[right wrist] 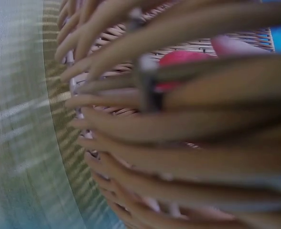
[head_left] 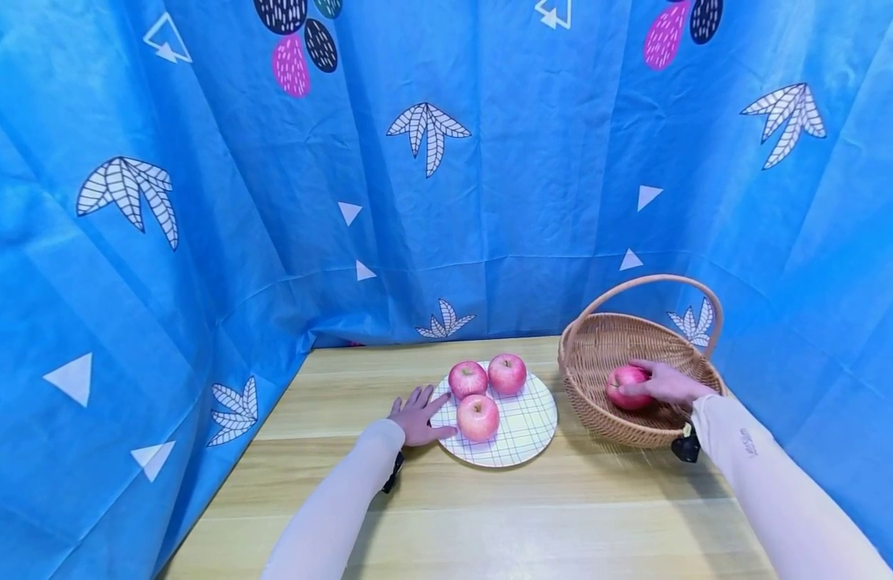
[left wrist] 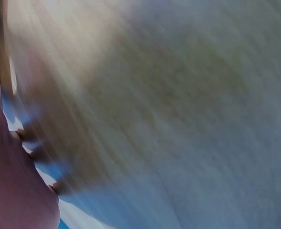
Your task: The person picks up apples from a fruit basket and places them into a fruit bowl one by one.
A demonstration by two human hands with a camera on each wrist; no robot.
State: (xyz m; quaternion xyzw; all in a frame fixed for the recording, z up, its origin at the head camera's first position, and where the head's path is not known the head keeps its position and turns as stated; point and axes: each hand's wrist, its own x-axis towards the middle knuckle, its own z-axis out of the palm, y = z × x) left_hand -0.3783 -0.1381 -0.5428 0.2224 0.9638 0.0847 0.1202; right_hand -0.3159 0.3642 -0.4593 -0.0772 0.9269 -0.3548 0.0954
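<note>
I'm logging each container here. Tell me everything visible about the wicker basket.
The wicker basket is round, shallow, light tan, woven, with one arched handle over it. It stands upright on the wooden table, right of the plate, apart from it. One red apple lies inside, with the right hand reaching in and resting on it.

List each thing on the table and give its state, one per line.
Basket: upright on the table, holds one apple.
Apple in basket: right hand on top of it.
Plate: flat on the table, three apples on it.
Left hand: fingers spread, at the plate's left rim.
</note>
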